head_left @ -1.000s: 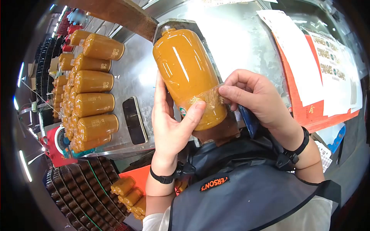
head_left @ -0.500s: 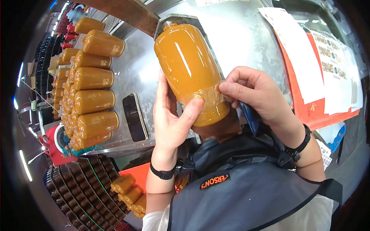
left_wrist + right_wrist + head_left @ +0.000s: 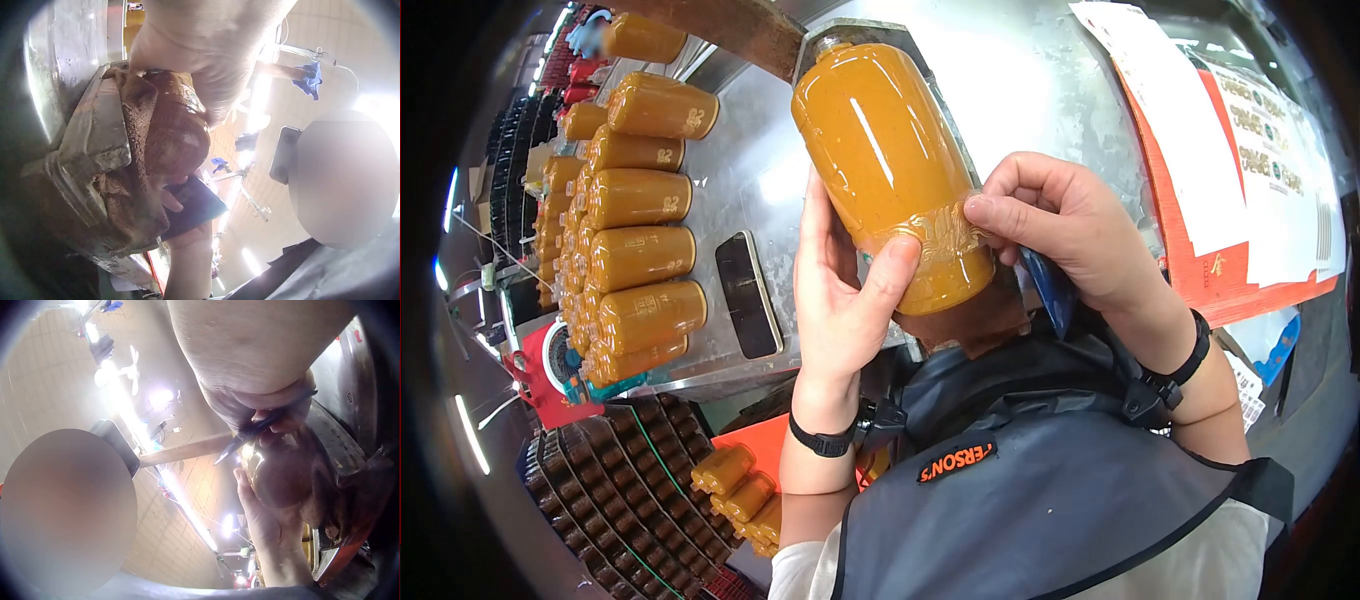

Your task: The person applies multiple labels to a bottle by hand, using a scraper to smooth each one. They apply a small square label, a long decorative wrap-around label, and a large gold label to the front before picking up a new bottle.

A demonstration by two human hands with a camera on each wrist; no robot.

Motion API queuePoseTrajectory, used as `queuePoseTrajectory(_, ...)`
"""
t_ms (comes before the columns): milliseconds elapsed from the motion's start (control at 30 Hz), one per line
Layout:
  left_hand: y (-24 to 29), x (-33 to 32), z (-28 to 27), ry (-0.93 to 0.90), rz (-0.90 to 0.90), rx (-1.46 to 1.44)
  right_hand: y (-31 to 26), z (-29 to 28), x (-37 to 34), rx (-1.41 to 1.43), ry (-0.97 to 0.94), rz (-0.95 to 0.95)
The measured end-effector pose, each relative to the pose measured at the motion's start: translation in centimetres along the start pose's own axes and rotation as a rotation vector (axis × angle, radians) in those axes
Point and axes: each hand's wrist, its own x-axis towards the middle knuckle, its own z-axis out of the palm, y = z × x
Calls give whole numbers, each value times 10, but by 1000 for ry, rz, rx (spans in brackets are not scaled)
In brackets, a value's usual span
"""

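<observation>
In the head view a large bottle (image 3: 875, 130) of orange-yellow colour lies tilted on a cradle, neck away from me. My left hand (image 3: 835, 300) grips its left side, with the thumb on a clear label (image 3: 945, 235) with gold lettering near the base. At the label's right end my right hand (image 3: 1065, 225) pinches the edge between thumb and forefinger. A flat dark blue piece (image 3: 1048, 295) sticks out below the right hand's other fingers, as the right wrist view also shows. Beneath the bottle's base is a brown cloth (image 3: 975, 325).
Several similar bottles (image 3: 640, 255) lie stacked at the left, beside a phone (image 3: 747, 295). White printed sheets (image 3: 1270, 170) rest on a red board (image 3: 1215, 290) at the right. A brown beam (image 3: 730, 30) reaches the cradle's far end. More bottles (image 3: 745, 495) lie at lower left.
Both hands keep their hold while the head view shifts slightly. The label's green mark is now more hidden by the left thumb. At the back left, one bottle has moved away from the stack.
</observation>
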Motion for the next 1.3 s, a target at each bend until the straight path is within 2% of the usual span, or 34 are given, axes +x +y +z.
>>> queuePoseTrajectory(767, -4, -1, 1, 22, -1, -48, 1, -2, 1, 43, 2, 41)
queuePoseTrajectory(867, -5, -2, 0, 17, -6, -60, 6, -9, -1, -15, 29, 3)
queuePoseTrajectory(933, -7, -3, -1, 45, -11, -31, 6, -34, -5, -124, 124, -12)
queuePoseTrajectory(967, -7, -3, -1, 32, -12, -32, -7, -46, -8, -21, 152, 79)
queuePoseTrajectory(1033, -7, -3, -1, 30, 1, -57, -21, -60, -14, 81, 178, -6)
queuePoseTrajectory(1100, -9, -4, 0, 24, 1, -61, -31, -39, -16, 99, 261, -67)
queuePoseTrajectory(1167, -12, -4, 1, 51, 89, 5, -34, -13, -14, -66, 64, -242)
queuePoseTrajectory(1200, -12, -4, 0, 40, 80, 2, -35, -3, -13, -10, 3, -159)
queuePoseTrajectory(1233, -12, -4, 0, 39, 80, 7, -27, 5, -9, -25, -20, -158)
queuePoseTrajectory(1300, -11, -3, -1, 39, 68, 11, -17, 3, -5, -138, 32, -114)
